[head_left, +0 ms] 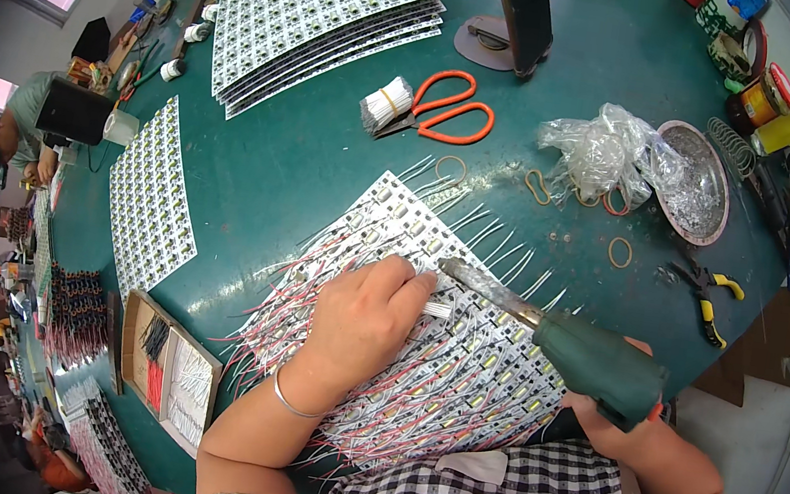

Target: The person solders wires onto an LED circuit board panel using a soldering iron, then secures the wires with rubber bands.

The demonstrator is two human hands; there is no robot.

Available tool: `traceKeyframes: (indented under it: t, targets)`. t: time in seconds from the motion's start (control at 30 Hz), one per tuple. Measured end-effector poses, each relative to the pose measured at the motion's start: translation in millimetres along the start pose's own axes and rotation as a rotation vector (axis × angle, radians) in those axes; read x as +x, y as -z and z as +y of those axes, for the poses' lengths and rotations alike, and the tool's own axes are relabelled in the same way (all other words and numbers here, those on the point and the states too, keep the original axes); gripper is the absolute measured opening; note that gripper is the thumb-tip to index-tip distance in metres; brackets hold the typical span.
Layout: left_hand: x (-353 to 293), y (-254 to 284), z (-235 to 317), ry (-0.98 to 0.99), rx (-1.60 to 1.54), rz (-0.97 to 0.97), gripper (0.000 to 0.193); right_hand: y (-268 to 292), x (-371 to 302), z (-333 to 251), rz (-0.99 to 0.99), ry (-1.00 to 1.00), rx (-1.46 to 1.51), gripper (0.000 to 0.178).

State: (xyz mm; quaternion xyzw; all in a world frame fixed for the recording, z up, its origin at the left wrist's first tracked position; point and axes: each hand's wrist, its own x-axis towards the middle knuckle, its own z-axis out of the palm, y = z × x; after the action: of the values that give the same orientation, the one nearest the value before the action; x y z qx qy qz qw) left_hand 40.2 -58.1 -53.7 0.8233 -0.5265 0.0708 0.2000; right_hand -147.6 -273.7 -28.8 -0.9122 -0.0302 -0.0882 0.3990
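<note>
Left hand (367, 316): pinching short white wires (437, 309) on the white LED strip panel (457, 377), mid green tabletop (306, 164).
Right hand (607, 424): mostly hidden, grasping the green soldering gun (591, 361).
Tip contact: unclear.

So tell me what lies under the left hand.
The left hand rests on a white LED board panel strung with red and white wires, pinching a small bundle of white wires. Whatever lies directly beneath the palm is covered.
</note>
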Motion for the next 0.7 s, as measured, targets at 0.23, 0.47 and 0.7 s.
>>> traceKeyframes:
  t: [0.23, 0.47, 0.7]
  targets:
    - [-1, 0, 1, 0.032, 0.008, -0.015, 0.033, 3, -15, -3, 0.014, -0.376, 0.278, 0.030]
    - [4, 36, 13, 0.151, 0.056, -0.085, 0.031, 20, -24, 2, 0.058, -0.168, 0.099, 0.027]
    - [13, 33, 32, 0.110, 0.022, -0.111, 0.025, 24, -42, -1, 0.156, -0.415, 0.418, 0.029]
